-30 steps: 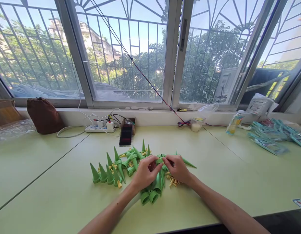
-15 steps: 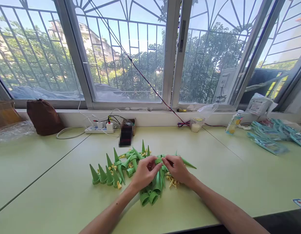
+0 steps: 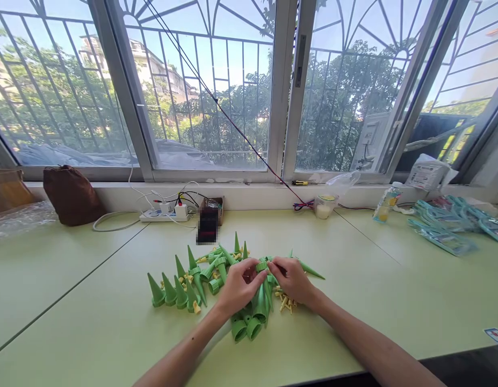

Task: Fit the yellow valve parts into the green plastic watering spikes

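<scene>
A heap of green plastic cone spikes [image 3: 216, 266] lies in the middle of the pale green table [image 3: 91, 322], with small yellow fittings [image 3: 284, 302] scattered among them. Several cones [image 3: 168, 290] stand upright in a row at the left of the heap. My left hand [image 3: 237, 287] and my right hand [image 3: 292, 279] meet over the heap. Both pinch one green cone piece [image 3: 262, 265] between their fingertips, the left from the left side, the right from the right. More cones [image 3: 249, 322] lie under my wrists with their open ends toward me.
Along the window sill sit a brown pouch [image 3: 71, 194], a white power strip [image 3: 164, 215] with cables, a small dark box [image 3: 208, 226], a plastic cup [image 3: 325, 206] and a bottle [image 3: 387, 203]. Teal packets [image 3: 450, 226] lie at the far right. A red-black wire [image 3: 240, 131] runs diagonally across the window.
Both hands stay pinched on the same green piece; the fingers shift only slightly. The view has tilted a little upward.
</scene>
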Demonstrator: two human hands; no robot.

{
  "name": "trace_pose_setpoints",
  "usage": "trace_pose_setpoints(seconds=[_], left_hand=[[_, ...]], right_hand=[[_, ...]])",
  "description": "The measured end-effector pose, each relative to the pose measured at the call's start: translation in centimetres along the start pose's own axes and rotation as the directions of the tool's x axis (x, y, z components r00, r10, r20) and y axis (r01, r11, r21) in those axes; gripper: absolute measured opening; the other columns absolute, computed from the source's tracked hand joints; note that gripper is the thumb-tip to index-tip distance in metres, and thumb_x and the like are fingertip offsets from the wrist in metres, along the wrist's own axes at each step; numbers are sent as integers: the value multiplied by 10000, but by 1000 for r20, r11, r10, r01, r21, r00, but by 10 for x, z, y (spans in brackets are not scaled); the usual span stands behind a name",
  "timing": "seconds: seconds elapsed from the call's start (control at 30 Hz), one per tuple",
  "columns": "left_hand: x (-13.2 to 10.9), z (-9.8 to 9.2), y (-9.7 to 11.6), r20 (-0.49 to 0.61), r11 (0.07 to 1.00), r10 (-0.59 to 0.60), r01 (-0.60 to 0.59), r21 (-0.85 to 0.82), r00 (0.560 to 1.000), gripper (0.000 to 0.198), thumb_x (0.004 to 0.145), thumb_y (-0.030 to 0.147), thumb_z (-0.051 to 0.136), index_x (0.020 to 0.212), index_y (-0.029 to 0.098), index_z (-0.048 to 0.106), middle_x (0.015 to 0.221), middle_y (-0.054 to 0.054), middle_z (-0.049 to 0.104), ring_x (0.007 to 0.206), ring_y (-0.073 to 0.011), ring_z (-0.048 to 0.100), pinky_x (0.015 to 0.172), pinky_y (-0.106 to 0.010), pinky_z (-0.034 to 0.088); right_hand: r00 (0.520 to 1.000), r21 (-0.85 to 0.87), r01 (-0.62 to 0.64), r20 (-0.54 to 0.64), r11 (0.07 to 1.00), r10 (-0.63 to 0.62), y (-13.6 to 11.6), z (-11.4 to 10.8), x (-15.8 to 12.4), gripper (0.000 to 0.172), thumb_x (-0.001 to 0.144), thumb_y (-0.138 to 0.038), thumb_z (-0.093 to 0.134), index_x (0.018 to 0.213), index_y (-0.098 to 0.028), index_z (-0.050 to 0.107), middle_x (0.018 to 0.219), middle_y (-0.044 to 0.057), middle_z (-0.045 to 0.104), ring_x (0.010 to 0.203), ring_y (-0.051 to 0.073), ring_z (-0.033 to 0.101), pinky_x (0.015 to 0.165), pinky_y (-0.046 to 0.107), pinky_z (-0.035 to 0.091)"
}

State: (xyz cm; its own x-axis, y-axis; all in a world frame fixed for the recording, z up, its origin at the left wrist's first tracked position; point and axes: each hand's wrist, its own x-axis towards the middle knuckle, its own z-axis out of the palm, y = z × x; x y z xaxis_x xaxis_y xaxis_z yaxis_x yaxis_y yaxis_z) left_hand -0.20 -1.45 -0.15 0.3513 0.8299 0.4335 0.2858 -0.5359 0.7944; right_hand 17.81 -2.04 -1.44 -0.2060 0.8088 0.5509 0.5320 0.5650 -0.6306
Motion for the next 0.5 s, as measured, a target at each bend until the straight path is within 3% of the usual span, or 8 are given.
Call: trace_pose_setpoints(seconds=[0.5], left_hand=[[0, -2, 2, 23, 997, 32, -34, 71, 999, 233, 846, 380, 615, 828, 148, 620, 582, 42, 445, 531, -94, 393, 478, -205, 317]], right_hand=[[999, -34, 26, 21, 999, -25, -2, -1, 1, 388, 959, -311, 431, 594, -189, 382, 531, -53, 368, 512, 97, 293, 505, 241, 241]])
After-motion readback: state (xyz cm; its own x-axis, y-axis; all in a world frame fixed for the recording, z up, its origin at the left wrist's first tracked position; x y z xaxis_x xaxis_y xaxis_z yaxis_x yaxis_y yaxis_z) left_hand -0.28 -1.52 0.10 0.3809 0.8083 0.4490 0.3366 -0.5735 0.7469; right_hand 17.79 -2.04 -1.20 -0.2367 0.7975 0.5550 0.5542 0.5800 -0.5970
